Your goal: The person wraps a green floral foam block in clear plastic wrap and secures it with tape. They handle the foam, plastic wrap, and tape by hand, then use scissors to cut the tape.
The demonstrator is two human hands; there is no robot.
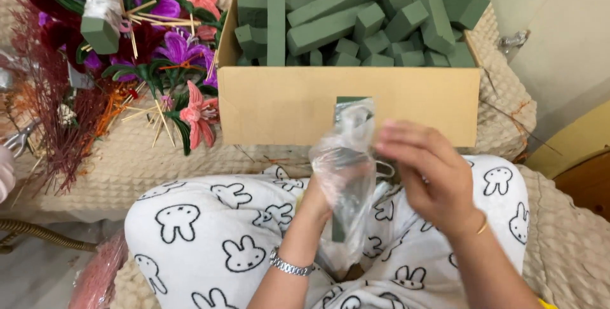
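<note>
Foam stick (348,115) upright in clear bag (346,175); left hand (318,198) grips bag, right hand (429,178) apparently pinching it.

ahead: cardboard box (286,109) blocks | left: flower pile (127,48) | free: beige cover (127,163) betw. box & lap

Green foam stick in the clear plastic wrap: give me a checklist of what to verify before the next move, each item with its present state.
1. Green foam stick held upright above the lap: ok.
2. Clear plastic wrap around the stick's lower part: ok; top end is bare.
3. Left hand gripping stick through the wrap: cannot tell, wrap hides the fingers.
4. Right hand at the wrap's edge: ok.
5. Brown cardboard box of green foam blocks close ahead: ok.
</note>
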